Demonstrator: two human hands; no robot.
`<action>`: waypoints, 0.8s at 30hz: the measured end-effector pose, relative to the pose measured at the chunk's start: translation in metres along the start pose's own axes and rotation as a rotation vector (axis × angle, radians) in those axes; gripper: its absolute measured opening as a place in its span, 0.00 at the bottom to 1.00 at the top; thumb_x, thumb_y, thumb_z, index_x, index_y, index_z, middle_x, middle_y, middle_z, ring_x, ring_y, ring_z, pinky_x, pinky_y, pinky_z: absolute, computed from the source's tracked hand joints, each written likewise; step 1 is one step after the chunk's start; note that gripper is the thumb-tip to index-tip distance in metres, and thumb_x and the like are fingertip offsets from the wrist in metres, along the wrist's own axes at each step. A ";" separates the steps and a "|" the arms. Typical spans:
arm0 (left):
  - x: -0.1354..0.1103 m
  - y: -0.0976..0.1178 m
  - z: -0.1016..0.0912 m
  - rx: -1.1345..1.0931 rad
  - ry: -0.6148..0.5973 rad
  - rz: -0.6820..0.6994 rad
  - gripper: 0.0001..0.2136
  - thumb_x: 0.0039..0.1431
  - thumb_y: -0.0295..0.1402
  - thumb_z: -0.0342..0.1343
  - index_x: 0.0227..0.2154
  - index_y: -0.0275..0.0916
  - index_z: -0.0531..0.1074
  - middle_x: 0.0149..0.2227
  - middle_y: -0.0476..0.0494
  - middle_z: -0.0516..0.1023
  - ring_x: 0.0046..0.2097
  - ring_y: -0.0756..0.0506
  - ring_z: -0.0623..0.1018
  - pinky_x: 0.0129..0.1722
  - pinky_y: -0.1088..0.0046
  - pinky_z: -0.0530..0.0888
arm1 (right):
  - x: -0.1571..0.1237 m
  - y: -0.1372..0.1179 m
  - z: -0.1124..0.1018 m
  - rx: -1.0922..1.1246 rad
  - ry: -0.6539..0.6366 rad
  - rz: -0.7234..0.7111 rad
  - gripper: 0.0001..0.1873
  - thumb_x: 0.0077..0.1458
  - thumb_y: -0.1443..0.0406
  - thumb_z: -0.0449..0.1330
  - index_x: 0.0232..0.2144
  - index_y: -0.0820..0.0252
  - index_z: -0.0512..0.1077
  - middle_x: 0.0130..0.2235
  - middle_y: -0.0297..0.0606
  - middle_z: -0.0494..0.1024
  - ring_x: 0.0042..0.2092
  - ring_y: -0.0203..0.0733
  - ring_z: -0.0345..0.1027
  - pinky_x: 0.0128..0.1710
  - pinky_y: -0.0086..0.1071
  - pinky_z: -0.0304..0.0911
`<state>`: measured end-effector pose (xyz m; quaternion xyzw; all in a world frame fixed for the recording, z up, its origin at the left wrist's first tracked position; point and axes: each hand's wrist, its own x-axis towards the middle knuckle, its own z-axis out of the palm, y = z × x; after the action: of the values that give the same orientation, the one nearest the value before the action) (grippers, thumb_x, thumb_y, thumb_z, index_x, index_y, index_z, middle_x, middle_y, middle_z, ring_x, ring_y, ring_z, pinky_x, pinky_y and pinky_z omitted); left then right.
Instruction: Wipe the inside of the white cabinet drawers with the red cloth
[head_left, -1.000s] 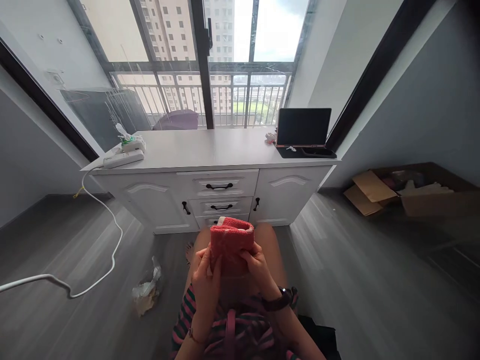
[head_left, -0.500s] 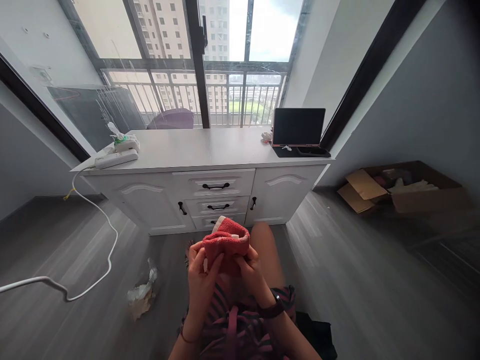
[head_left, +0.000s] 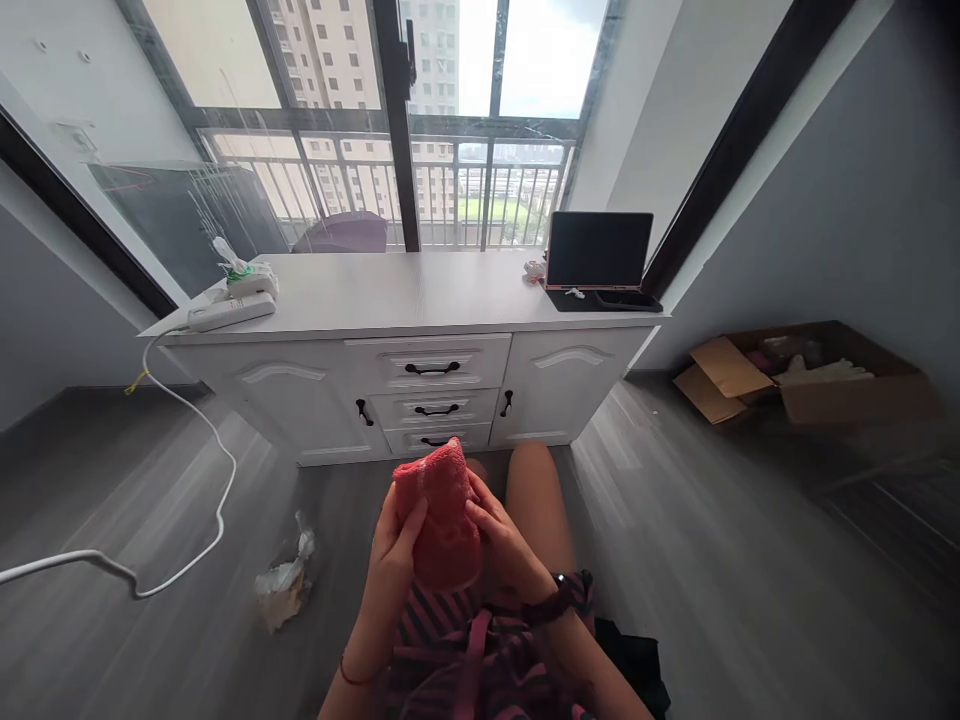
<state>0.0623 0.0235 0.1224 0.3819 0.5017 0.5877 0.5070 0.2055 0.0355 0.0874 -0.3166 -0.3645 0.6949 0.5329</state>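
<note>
A red terry cloth [head_left: 448, 530], folded into a small bundle, is held up between my two hands above my lap. My left hand [head_left: 396, 535] grips its left side, the thumb lying across the front. On the right edge, my right hand [head_left: 501, 530] pinches the cloth between thumb and fingers. The fingers behind the cloth are hidden. Below it are striped shorts [head_left: 442, 625] and my bare knee [head_left: 536, 490].
Ahead stands a white cabinet [head_left: 420, 290] carrying a tablet [head_left: 600, 250], a power strip [head_left: 232, 312] and a tissue pack [head_left: 251, 282]. An open cardboard box [head_left: 847, 400] lies right. A white cable [head_left: 225, 480] and a plastic bag [head_left: 285, 590] are on the left floor.
The red cloth has turned from an open, looped shape with a pale edge showing to a flatter, upright bundle. Both hands have shifted their grip to its sides.
</note>
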 end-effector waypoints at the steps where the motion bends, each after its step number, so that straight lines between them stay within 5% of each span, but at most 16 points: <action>1: 0.000 -0.001 0.000 -0.098 0.014 -0.069 0.19 0.52 0.40 0.61 0.48 0.45 0.73 0.48 0.48 0.77 0.52 0.42 0.74 0.48 0.72 0.71 | -0.001 0.000 0.001 0.002 -0.035 0.019 0.29 0.50 0.54 0.64 0.54 0.50 0.68 0.55 0.37 0.71 0.58 0.45 0.60 0.58 0.38 0.55; 6: 0.002 -0.007 -0.002 -0.322 0.025 -0.276 0.23 0.46 0.33 0.64 0.48 0.46 0.71 0.42 0.49 0.80 0.45 0.43 0.78 0.44 0.69 0.75 | -0.004 0.001 0.009 -0.004 -0.106 0.047 0.31 0.45 0.53 0.67 0.51 0.54 0.69 0.49 0.37 0.74 0.51 0.46 0.66 0.53 0.38 0.60; 17: 0.028 -0.001 -0.009 -0.324 -0.017 -0.193 0.20 0.52 0.32 0.62 0.48 0.47 0.66 0.45 0.48 0.76 0.44 0.46 0.77 0.42 0.73 0.74 | 0.021 0.029 0.026 0.039 0.169 -0.004 0.19 0.42 0.62 0.70 0.39 0.56 0.72 0.36 0.32 0.74 0.39 0.40 0.67 0.41 0.32 0.64; 20: 0.049 -0.008 -0.026 -0.373 -0.038 -0.263 0.19 0.51 0.35 0.64 0.46 0.45 0.68 0.44 0.49 0.77 0.44 0.47 0.77 0.42 0.74 0.74 | 0.035 0.030 0.028 -0.016 0.155 -0.032 0.17 0.41 0.63 0.70 0.35 0.58 0.73 0.34 0.31 0.74 0.36 0.38 0.65 0.39 0.29 0.63; 24: 0.076 -0.032 -0.061 -0.462 -0.059 -0.540 0.22 0.44 0.40 0.68 0.42 0.40 0.72 0.42 0.42 0.80 0.45 0.42 0.78 0.43 0.69 0.75 | 0.050 0.029 0.032 -0.083 0.073 0.000 0.16 0.40 0.63 0.70 0.34 0.58 0.74 0.31 0.29 0.73 0.33 0.35 0.64 0.36 0.28 0.61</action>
<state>-0.0043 0.0848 0.0746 0.1276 0.4235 0.5193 0.7312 0.1529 0.0735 0.0779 -0.3636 -0.3733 0.6673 0.5321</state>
